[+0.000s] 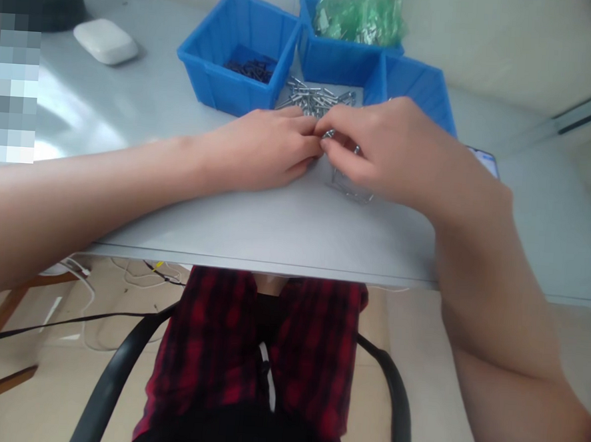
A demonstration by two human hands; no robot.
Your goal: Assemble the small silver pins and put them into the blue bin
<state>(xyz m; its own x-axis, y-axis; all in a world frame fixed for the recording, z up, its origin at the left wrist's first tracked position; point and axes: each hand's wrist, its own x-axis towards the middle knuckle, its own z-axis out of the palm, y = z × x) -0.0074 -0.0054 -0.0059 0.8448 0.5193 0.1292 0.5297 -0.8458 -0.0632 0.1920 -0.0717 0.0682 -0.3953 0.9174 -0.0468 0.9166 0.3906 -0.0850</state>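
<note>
My left hand (pixel 283 143) rests low over the table, its fingers curled together and their tips meeting those of my right hand. Whatever the left fingers hold is hidden. My right hand (pixel 380 143) arches down from the right, closed in a pinch, with a small shiny metal piece (pixel 329 135) showing between thumb and fingers. Just behind both hands lies a loose heap of silver metal screws or pins (pixel 315 99). Partly under my right hand is a clear see-through holder or bag (pixel 353 190) with metal glints near it; its kind is unclear.
Behind the hands stand a blue bin (pixel 223 86) with dark screws (pixel 255 70), a second blue bin (pixel 330 60) bearing a green plastic bag (pixel 360 18), and a third blue bin (pixel 417 82). A phone (pixel 486 163) lies right, a white case (pixel 105 41) left.
</note>
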